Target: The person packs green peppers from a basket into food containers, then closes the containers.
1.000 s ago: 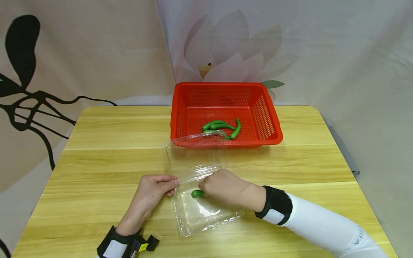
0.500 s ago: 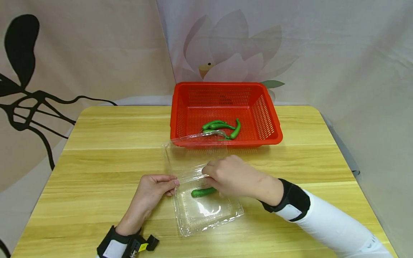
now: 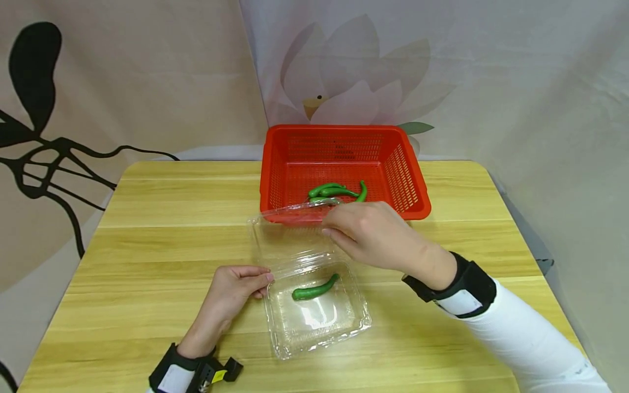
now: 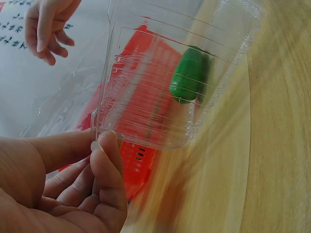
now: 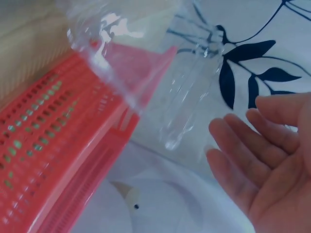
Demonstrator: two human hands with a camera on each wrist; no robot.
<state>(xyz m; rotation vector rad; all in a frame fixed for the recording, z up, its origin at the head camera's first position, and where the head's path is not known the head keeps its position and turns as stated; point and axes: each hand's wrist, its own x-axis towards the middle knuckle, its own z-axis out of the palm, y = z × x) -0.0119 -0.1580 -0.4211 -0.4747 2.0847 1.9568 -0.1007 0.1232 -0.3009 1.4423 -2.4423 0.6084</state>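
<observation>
A clear plastic clamshell box point(image 3: 324, 333) lies open on the table, its lid point(image 3: 290, 237) folded back toward the basket. One green chili pepper point(image 3: 314, 292) rests in the near half. My left hand point(image 3: 237, 288) pinches the box's left edge by the hinge; in the left wrist view, thumb and forefinger close on the thin rim point(image 4: 99, 114). My right hand point(image 3: 368, 232) is raised over the right side of the lid, near the basket. Its fingers point(image 5: 243, 141) are loosely bent in the right wrist view, with nothing between them.
A red perforated basket point(image 3: 344, 130) stands at the back of the wooden table point(image 3: 162, 229), with several green chili peppers point(image 3: 339, 192) inside. The lid's far edge overlaps the basket's front rim. A printed curtain point(image 3: 187, 71) hangs behind the table.
My right hand has released the chili pepper in the box and moved up and away toward the basket, uncovering the pepper. The left hand has stayed at the box's edge.
</observation>
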